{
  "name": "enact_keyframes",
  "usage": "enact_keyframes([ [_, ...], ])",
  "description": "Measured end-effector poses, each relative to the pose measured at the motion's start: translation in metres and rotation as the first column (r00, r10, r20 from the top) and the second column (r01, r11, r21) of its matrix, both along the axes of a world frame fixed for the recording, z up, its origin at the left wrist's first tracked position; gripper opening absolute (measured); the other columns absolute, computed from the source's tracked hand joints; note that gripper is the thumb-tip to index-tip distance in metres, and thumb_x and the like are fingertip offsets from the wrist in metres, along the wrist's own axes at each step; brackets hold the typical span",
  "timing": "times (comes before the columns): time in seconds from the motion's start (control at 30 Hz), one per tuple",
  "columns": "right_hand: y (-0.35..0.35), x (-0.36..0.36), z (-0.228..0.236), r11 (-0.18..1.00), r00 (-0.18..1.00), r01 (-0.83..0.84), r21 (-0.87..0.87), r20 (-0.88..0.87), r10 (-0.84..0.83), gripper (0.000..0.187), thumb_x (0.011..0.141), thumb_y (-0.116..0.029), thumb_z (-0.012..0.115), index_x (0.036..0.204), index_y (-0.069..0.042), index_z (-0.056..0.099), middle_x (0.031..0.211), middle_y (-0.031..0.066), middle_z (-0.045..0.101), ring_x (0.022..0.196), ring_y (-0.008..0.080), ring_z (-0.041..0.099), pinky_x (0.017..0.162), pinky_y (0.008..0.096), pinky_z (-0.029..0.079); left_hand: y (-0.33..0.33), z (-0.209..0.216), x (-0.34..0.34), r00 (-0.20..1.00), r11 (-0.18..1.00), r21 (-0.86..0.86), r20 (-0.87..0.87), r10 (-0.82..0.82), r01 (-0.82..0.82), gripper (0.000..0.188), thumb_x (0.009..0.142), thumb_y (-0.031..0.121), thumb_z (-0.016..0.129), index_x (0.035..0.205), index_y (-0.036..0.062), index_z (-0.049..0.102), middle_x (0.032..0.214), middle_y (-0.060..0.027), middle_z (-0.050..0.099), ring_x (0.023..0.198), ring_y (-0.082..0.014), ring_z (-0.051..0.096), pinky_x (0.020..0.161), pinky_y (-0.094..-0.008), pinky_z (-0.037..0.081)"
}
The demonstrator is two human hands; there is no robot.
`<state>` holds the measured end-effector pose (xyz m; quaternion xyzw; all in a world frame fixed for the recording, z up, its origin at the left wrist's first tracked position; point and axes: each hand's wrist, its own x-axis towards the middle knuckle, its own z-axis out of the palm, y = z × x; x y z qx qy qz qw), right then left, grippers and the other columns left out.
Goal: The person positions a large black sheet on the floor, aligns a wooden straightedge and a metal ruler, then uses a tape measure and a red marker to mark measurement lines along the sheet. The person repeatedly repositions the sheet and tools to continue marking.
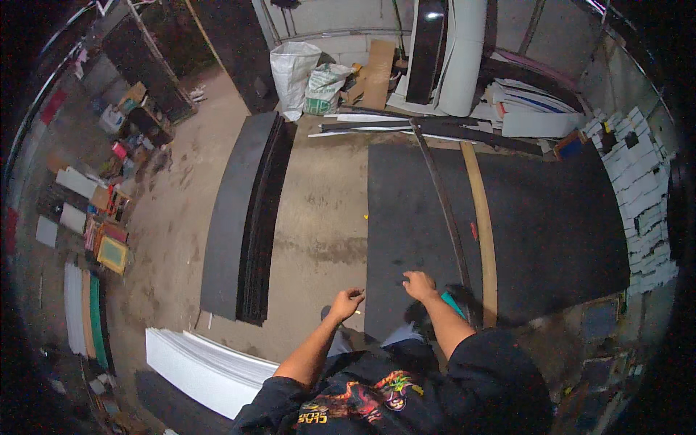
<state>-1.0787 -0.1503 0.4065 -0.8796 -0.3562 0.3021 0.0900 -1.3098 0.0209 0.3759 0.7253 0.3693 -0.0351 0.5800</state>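
Observation:
My left hand (347,304) is held above the floor beside the left edge of a large flat black sheet (406,217). Its fingers are pinched together; anything between them is too small to make out. Over the near left part of that sheet is my right hand (420,286), fingers curled in, and what they hold, if anything, is hidden. To its right a long dark narrow bar (444,196) and a pale wooden strip (478,210) run lengthwise on the black surface. A small red thing (474,231) lies near the strip. Something teal (454,304) shows by my right forearm.
A tall stack of long black sheets (235,217) stands on the floor to the left, with a stack of white sheets (210,370) nearer. White sacks (293,72), long strips (406,127) and leaning panels (464,58) line the back. White pieces (631,188) are piled at the right.

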Motion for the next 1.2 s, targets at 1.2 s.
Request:
enact_keyframes([
  [1.2, 0.312, 0.204, -0.154, 0.477, 0.473, 0.878, -0.031, -0.089, -0.877, 0.046, 0.092, -0.035, 0.063, 0.134, -0.015, 0.062, 0.123, 0.0160, 0.067, 0.116, 0.0367, 0.063, 0.098, 0.0515, 0.052, 0.438, -0.258, 0.489, -0.031, -0.057, 0.194, -0.135, -0.990, 0.979, 0.048, 0.087, 0.043, 0.064, 0.123, 0.0120, 0.065, 0.106, -0.0199, 0.068, 0.097, -0.0399, 0.065, 0.087, -0.0494, 0.052],
])
